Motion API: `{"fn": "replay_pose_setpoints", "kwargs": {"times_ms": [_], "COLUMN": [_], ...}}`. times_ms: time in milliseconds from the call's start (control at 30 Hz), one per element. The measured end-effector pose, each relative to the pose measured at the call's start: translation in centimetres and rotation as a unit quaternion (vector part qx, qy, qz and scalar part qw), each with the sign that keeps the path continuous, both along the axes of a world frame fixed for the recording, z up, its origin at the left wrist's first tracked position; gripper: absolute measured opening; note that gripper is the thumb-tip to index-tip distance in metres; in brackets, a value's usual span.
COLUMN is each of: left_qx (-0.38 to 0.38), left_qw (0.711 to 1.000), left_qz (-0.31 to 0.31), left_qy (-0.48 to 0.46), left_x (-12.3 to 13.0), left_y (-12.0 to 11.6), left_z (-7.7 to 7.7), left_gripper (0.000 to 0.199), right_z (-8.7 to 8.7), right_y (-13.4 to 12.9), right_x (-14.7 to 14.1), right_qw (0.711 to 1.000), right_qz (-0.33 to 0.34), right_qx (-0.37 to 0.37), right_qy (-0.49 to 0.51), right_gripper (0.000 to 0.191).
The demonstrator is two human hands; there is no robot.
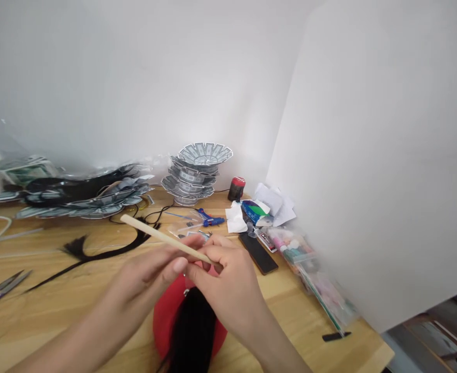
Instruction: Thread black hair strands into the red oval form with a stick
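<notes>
Nearest me, a hank of straight black hair (193, 331) lies down over a smooth, rounded red object (161, 324) on the pale wooden counter (76, 316). Just above the red object, my right grip (230, 274) is closed on the lower end of a slim, pale wooden-looking stick (160, 237), which slants up to the left. My left grip (151, 269) is beside it, its thumb close to my right fingertips and its other fingers running behind the stick; I cannot tell whether it holds anything.

To my left lie metal scissors with purple-blue handles (3, 292); further in, a thin, curved length of black hair (108, 255) with a tufted end. To my right rests a flat black rectangular phone (258, 254), near clear plastic bags of colourful bits (294, 247). Beyond are a blue glue gun (212, 221), a red-and-black cylinder (236, 189) and a stacked tower of grey patterned paper bowls (193, 176), before the white wall (135, 77).
</notes>
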State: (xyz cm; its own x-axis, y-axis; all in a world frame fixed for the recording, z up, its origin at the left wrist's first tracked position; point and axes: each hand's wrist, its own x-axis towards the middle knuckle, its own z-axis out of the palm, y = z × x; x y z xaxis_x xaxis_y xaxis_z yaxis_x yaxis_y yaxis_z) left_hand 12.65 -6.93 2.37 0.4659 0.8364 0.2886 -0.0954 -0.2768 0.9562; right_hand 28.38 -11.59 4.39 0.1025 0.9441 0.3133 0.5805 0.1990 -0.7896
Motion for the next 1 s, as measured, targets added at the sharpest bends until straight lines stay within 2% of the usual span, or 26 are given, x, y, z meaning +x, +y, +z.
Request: {"fn": "replay_pose_setpoints", "kwargs": {"times_ms": [100, 233, 367, 567, 667, 767, 867, 933, 1000], "left_qx": [0.06, 0.024, -0.012, 0.042, 0.051, 0.046, 0.043, 0.016, -0.054], "left_qw": [0.996, 0.997, 0.996, 0.99, 0.99, 0.991, 0.99, 0.992, 0.997], "left_qz": [-0.06, -0.075, -0.085, -0.097, -0.097, -0.082, -0.088, -0.082, -0.047], "left_qy": [0.033, 0.016, 0.004, 0.088, 0.093, 0.09, 0.102, 0.095, 0.042], "left_x": [0.9, 1.0, 0.9, 0.5, 0.2, 0.2, 0.4, 0.5, 0.4], "left_y": [-0.2, 0.2, 0.8, 1.4, 1.3, 1.1, 1.2, 1.2, 1.1], "left_z": [-1.1, -1.8, -2.0, -1.1, -0.6, -0.6, -0.7, -0.7, -0.6], "left_gripper": [0.027, 0.033, 0.03, 0.037, 0.036, 0.035, 0.039, 0.044, 0.05], "right_z": [0.2, 0.3, -0.1, -0.1, 0.0, -0.2, -0.6, -0.9, -1.5], "right_y": [-0.3, -0.6, -0.7, -0.4, -0.2, 0.1, 0.2, 0.2, 0.2], "right_x": [-0.4, -0.3, 0.0, 0.3, 0.4, 0.5, 0.7, 0.7, 0.3], "right_qw": [0.999, 0.998, 0.998, 0.995, 0.987, 0.964, 0.957, 0.959, 0.956], "right_qz": [0.02, 0.015, 0.004, -0.015, 0.024, 0.088, 0.082, 0.053, 0.027], "right_qx": [-0.011, -0.042, -0.028, -0.013, -0.038, -0.066, -0.059, -0.047, -0.033], "right_qy": [0.039, 0.048, 0.05, 0.098, 0.156, 0.243, 0.273, 0.276, 0.292], "right_gripper": [0.023, 0.023, 0.028, 0.017, 0.019, 0.022, 0.025, 0.028, 0.032]}}
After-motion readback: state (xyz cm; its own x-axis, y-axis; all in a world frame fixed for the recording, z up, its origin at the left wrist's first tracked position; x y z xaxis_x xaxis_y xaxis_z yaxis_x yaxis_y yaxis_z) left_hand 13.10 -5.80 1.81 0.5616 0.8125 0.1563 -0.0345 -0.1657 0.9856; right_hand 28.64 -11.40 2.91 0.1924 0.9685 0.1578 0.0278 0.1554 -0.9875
